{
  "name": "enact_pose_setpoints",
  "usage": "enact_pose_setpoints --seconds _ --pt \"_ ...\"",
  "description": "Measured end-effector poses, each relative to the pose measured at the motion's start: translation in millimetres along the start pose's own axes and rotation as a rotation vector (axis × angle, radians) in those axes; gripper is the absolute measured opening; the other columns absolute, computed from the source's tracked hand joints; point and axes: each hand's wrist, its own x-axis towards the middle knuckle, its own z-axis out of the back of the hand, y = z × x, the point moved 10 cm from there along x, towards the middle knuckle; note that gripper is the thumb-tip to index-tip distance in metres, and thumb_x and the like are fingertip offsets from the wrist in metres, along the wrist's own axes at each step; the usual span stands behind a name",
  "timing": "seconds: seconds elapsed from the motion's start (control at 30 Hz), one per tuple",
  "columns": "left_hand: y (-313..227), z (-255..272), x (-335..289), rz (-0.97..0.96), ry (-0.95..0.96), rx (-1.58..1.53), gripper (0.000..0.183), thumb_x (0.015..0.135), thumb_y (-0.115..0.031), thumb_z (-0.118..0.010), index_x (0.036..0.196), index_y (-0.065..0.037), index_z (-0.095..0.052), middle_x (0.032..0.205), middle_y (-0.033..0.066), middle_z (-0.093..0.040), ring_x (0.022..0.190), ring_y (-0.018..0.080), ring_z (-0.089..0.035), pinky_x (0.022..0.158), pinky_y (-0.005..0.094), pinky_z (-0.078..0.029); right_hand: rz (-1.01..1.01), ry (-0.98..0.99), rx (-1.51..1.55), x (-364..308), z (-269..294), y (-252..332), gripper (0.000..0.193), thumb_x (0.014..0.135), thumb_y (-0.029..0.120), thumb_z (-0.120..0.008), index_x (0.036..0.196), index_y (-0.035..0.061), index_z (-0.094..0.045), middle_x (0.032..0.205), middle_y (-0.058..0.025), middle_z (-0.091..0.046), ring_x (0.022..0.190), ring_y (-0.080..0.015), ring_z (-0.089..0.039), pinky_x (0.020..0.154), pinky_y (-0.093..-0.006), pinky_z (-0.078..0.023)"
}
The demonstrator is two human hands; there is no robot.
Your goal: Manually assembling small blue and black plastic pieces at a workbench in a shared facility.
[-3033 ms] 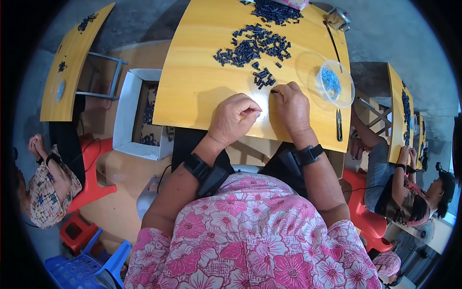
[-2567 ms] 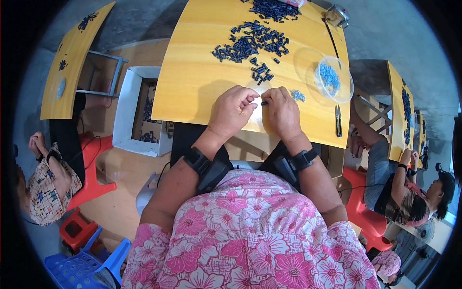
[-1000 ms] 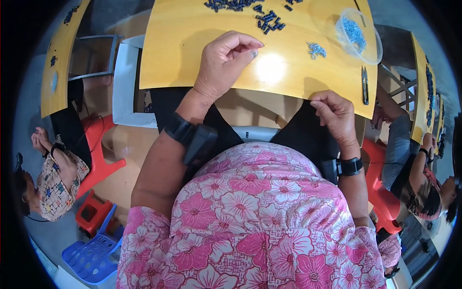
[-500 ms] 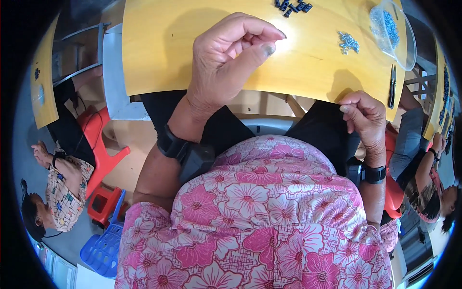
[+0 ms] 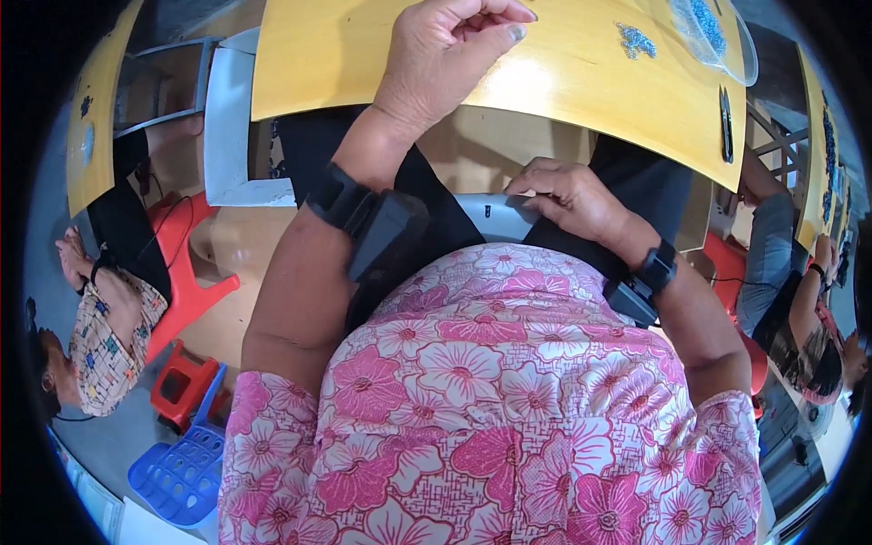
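My left hand (image 5: pixel 454 54) is raised over the yellow table near the top of the picture, thumb and forefinger pinched; anything between them is too small to make out. Above my lap, my right hand (image 5: pixel 577 200) is closed with its fingers curled, just right of a small black piece (image 5: pixel 488 211) on a pale tray-like surface (image 5: pixel 472 202) between my knees. Whatever the right fingers hold, if anything, is hidden. On the table lies a loose pile of small silvery-blue metal pieces (image 5: pixel 636 42). More of them fill a clear plastic tub (image 5: pixel 743 54).
Black thread snips (image 5: pixel 726 125) lie near the right end of the yellow table (image 5: pixel 581 100). At left are a red stool (image 5: pixel 186 272), a blue plastic basket (image 5: pixel 177 477) and a seated person (image 5: pixel 118 318). Another person (image 5: pixel 808 318) sits at right.
My right hand has moved left from the table's front edge to above my lap. The left hand stays pinched, higher in the picture. The view has shifted, so the table appears higher.
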Motion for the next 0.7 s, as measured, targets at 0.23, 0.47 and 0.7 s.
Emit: enact_pose_setpoints --seconds 0.23,0.47,0.7 --pt "-2.2 3.2 -2.2 0.024 -0.058 0.105 0.009 0.088 -0.001 -0.066 0.097 0.001 -0.068 0.084 -0.0005 -0.066 0.074 0.0054 -0.058 0.068 0.0209 -0.049 0.178 0.165 0.038 29.3 -40.1 8.2 0.026 0.078 0.001 -0.065 0.102 0.0087 -0.069 0.101 -0.0097 -0.065 0.094 -0.0307 -0.065 0.083 -0.0390 -0.052" --pt "1.2 -1.7 3.7 -0.001 0.015 0.251 0.014 0.092 -0.004 -0.064 0.104 0.000 -0.069 0.097 0.0029 -0.069 0.087 0.0073 -0.063 0.079 0.0226 -0.051 0.260 0.268 -0.035 43.3 -60.4 4.8 0.024 0.076 -0.004 -0.068 0.098 0.0049 -0.066 0.094 -0.0102 -0.062 0.086 -0.0313 -0.065 0.077 -0.0387 -0.053" --pt "4.6 -0.2 -6.4 0.037 -0.013 0.227 0.011 0.090 -0.003 -0.066 0.100 0.000 -0.069 0.097 0.0025 -0.070 0.089 0.0080 -0.065 0.081 0.0235 -0.052 0.297 0.263 -0.186 47.8 -79.8 3.1 0.014 0.076 -0.001 -0.067 0.087 0.0056 -0.062 0.085 -0.0139 -0.060 0.075 -0.0330 -0.065 0.071 -0.0405 -0.053"
